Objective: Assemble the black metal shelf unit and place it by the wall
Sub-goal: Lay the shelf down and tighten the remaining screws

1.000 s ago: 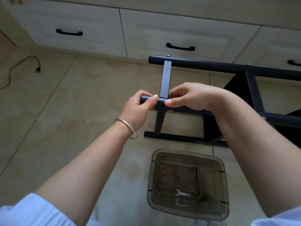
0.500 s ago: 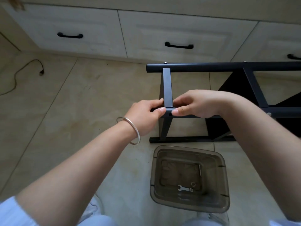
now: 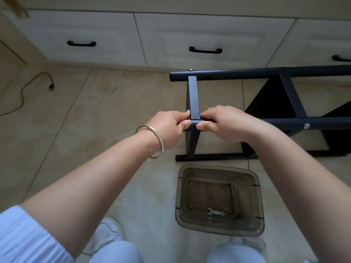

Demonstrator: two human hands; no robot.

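Observation:
The black metal shelf frame [image 3: 266, 73] lies on its side on the tiled floor, its tubes running off to the right. A flat black crossbar [image 3: 194, 97] joins the far tube to the near tube [image 3: 284, 123]. My left hand [image 3: 167, 128], with a silver bangle on the wrist, grips the left end of the near tube, just left of the crossbar joint. My right hand [image 3: 226, 124] grips the same tube just right of the joint, thumb on its front. A bolt head [image 3: 306, 126] shows further along the tube.
A clear brown plastic bin [image 3: 256, 196] stands on the floor by my knees, holding a small wrench [image 3: 215, 212], a washer and a hex key. White drawers with black handles [image 3: 205, 50] line the back. A black cable [image 3: 36, 82] lies at left.
The frame's tubes have levelled from slanting to nearly horizontal in view. Both hands keep their grip at the crossbar joint, now lower in the picture.

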